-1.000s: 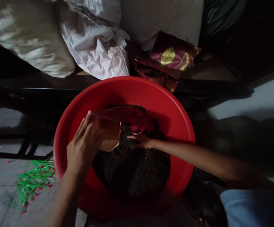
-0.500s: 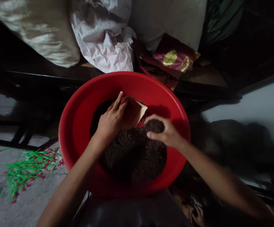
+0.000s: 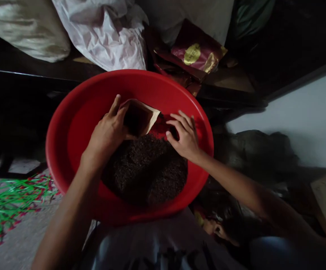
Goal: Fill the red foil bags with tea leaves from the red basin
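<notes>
A big red plastic basin (image 3: pixel 67 123) holds a heap of dark loose leaves (image 3: pixel 146 168). My left hand (image 3: pixel 108 131) grips a small pouch (image 3: pixel 140 117) by its mouth and holds it open over the heap. My right hand (image 3: pixel 184 135) is just right of the pouch, fingers curled around a pinch of the dark leaves at the pouch's red side. Both hands are inside the basin, above the heap.
Behind the basin lie large pale sacks (image 3: pixel 27 26), a crumpled white plastic bag (image 3: pixel 106 33) and dark red foil packets (image 3: pixel 196 56) on a dark ledge. Green and red strips (image 3: pixel 11 202) are scattered on the floor at the left. A pale wall (image 3: pixel 300 116) stands right.
My right hand scooped leaves from the heap and brought them up to the pouch mouth. My left hand turned the pouch upright and open. The view shifted, so the basin sits further left.
</notes>
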### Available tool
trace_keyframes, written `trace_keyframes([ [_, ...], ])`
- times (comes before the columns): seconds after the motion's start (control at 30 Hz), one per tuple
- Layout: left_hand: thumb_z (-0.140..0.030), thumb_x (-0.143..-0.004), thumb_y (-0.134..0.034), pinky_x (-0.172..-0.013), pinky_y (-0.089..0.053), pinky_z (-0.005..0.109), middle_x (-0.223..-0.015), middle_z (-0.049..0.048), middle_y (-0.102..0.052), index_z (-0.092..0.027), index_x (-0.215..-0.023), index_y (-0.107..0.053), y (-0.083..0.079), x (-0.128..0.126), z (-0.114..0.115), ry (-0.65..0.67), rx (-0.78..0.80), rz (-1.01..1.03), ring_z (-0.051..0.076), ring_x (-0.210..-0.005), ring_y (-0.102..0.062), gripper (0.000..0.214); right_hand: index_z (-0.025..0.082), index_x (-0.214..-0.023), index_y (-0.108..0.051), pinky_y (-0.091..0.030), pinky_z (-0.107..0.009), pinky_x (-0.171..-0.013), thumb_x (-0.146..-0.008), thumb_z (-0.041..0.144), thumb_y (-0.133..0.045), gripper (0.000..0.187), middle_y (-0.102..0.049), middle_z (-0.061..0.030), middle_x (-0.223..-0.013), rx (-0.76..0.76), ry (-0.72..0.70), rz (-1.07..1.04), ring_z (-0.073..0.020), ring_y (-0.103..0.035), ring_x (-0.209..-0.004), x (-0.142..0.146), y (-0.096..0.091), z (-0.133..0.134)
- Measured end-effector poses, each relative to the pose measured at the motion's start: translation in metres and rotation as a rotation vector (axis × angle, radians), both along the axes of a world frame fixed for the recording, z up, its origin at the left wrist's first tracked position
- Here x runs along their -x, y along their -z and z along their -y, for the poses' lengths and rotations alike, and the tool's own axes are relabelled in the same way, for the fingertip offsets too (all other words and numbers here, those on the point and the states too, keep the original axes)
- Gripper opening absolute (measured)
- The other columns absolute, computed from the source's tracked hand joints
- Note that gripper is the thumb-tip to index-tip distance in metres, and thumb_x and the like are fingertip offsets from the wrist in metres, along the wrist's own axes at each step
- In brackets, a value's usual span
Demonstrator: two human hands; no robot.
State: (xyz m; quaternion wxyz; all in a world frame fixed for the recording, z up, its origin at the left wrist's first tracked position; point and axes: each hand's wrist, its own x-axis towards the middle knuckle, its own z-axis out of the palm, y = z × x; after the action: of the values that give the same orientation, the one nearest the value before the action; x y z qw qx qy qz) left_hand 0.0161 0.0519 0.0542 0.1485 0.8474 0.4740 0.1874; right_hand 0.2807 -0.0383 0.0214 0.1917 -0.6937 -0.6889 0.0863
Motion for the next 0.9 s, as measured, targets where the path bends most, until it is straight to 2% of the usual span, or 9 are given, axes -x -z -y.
trace_keyframes([
  [0.13, 0.003, -0.089, -0.047, -0.126, -0.041, 0.053, -0.176, 0.0127, -0.026, -0.016, -0.159, -0.044, 0.011, -0.002, 0.007, -0.022, -0.06, 0.135, 0.037, -0.158, -0.036, 0.072, 0.018, -0.169, -0.029, -0.014, -0.071, -0.128, -0.102, 0.073, -0.041, 0.087, -0.024, -0.0212, -0.175, 0.877, 0.152, -0.06, -0.0441, -0.013, -0.164, -0.02, 0.051, 0.024],
  [0.23, -0.001, -0.087, -0.056, -0.131, -0.039, 0.049, -0.169, 0.0092, -0.043, -0.024, -0.153, -0.052, 0.031, -0.003, 0.015, -0.08, -0.158, 0.311, 0.031, -0.156, -0.042, 0.07, 0.036, -0.172, -0.012, -0.013, -0.073, -0.126, -0.09, 0.089, -0.047, 0.104, -0.009, -0.0171, -0.179, 1.091, -0.062, -0.112, -0.0499, -0.004, -0.163, 0.002, 0.065, 0.041],
  [0.3, -0.005, -0.091, -0.056, -0.13, -0.041, 0.05, -0.167, 0.0069, -0.046, -0.028, -0.151, -0.054, 0.043, -0.003, 0.022, -0.096, -0.215, 0.391, 0.03, -0.154, -0.045, 0.065, 0.044, -0.17, -0.02, -0.019, -0.073, -0.124, -0.086, 0.086, -0.061, 0.102, -0.014, -0.0143, -0.178, 0.999, -0.178, -0.056, -0.0532, -0.011, -0.161, 0.021, 0.063, 0.051],
  [0.37, -0.007, -0.093, -0.053, -0.127, -0.045, 0.048, -0.167, 0.0055, -0.046, -0.029, -0.148, -0.057, 0.049, -0.002, 0.029, -0.111, -0.263, 0.423, 0.028, -0.152, -0.049, 0.059, 0.045, -0.164, -0.038, -0.03, -0.066, -0.123, -0.092, 0.07, -0.066, 0.082, -0.03, -0.0125, -0.174, 0.867, -0.204, 0.007, -0.0484, -0.029, -0.158, 0.033, 0.06, 0.06],
  [0.5, -0.007, -0.095, -0.048, -0.122, -0.051, 0.041, -0.164, 0.0087, -0.05, -0.025, -0.143, -0.06, 0.047, -0.002, 0.035, -0.1, -0.289, 0.418, 0.024, -0.146, -0.056, 0.053, 0.036, -0.143, -0.068, -0.048, -0.048, -0.117, -0.092, 0.041, -0.076, 0.053, -0.061, -0.01, -0.151, 0.679, -0.245, 0.001, -0.0334, -0.059, -0.14, 0.035, 0.056, 0.062],
  [0.6, -0.007, -0.092, -0.051, -0.122, -0.051, 0.04, -0.163, 0.0121, -0.051, -0.02, -0.145, -0.059, 0.045, -0.002, 0.033, -0.042, -0.279, 0.396, 0.025, -0.147, -0.055, 0.055, 0.031, -0.122, -0.078, -0.055, -0.04, -0.112, -0.086, 0.028, -0.08, 0.036, -0.078, -0.0017, -0.12, 0.415, -0.343, -0.168, -0.0245, -0.071, -0.121, 0.036, 0.031, 0.047],
  [0.7, -0.007, -0.087, -0.054, -0.12, -0.053, 0.04, -0.161, 0.0128, -0.053, -0.018, -0.146, -0.058, 0.042, 0.0, 0.032, 0.003, -0.25, 0.396, 0.026, -0.144, -0.058, 0.059, 0.028, -0.116, -0.076, -0.056, -0.035, -0.109, -0.092, 0.026, -0.073, 0.024, -0.079, 0.0019, -0.111, -0.016, -0.405, -0.33, -0.0176, -0.073, -0.107, 0.049, -0.02, 0.019],
  [0.8, -0.009, -0.085, -0.06, -0.121, -0.052, 0.04, -0.163, 0.01, -0.051, -0.02, -0.146, -0.058, 0.035, 0.001, 0.03, 0.028, -0.188, 0.421, 0.028, -0.145, -0.056, 0.061, 0.026, -0.133, -0.069, -0.053, -0.041, -0.115, -0.1, 0.031, -0.065, 0.034, -0.072, -0.0038, -0.131, -0.231, -0.453, -0.225, -0.021, -0.067, -0.126, 0.059, -0.064, -0.019],
  [0.9, -0.009, -0.084, -0.062, -0.128, -0.043, 0.044, -0.165, 0.007, -0.049, -0.022, -0.147, -0.058, 0.026, -0.001, 0.023, -0.007, -0.142, 0.436, 0.03, -0.152, -0.048, 0.064, 0.03, -0.145, -0.061, -0.039, -0.053, -0.128, -0.103, 0.039, -0.06, 0.043, -0.056, -0.0033, -0.155, -0.363, -0.499, -0.037, -0.0268, -0.05, -0.148, 0.038, -0.07, -0.052],
])
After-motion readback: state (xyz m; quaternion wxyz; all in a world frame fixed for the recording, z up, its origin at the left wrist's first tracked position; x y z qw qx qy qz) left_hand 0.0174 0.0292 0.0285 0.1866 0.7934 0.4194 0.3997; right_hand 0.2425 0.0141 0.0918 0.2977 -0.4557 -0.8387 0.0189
